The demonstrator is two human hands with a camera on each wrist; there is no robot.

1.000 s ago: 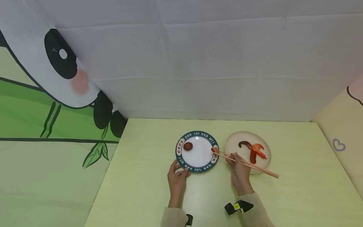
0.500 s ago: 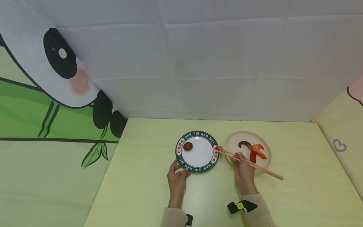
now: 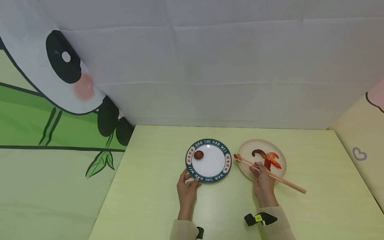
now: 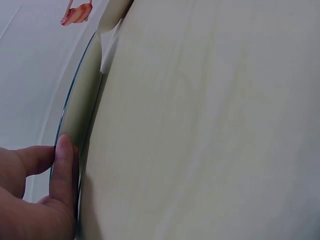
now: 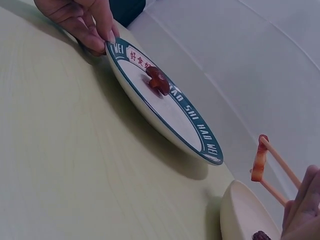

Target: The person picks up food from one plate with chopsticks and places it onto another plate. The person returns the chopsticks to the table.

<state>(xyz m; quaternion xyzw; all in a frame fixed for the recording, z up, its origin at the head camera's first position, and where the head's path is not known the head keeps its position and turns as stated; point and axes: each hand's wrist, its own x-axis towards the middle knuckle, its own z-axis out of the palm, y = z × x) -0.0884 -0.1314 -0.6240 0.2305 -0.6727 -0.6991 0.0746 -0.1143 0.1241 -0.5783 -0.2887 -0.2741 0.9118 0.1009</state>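
My left hand pinches the near-left rim of a white plate with a green lettered border. On that plate sits a brown mushroom, its cap and stem plain in the right wrist view. My right hand holds wooden chopsticks. Between their tips is a small red-and-pale striped strip of food, like bacon. It is raised over the left edge of a beige plate. A dark curled tentacle-like piece and red pieces lie there, partly hidden by my right hand.
Both plates stand side by side on a pale yellow-green table, a narrow gap between them. A grey-white cloth hangs behind the table's back edge. A printed cartoon panel is at the left, and a cream panel at the right.
My right hand has moved right with the chopsticks and the striped strip, from the green-bordered plate's right rim to the beige plate's left edge. My left hand has stayed on its plate.
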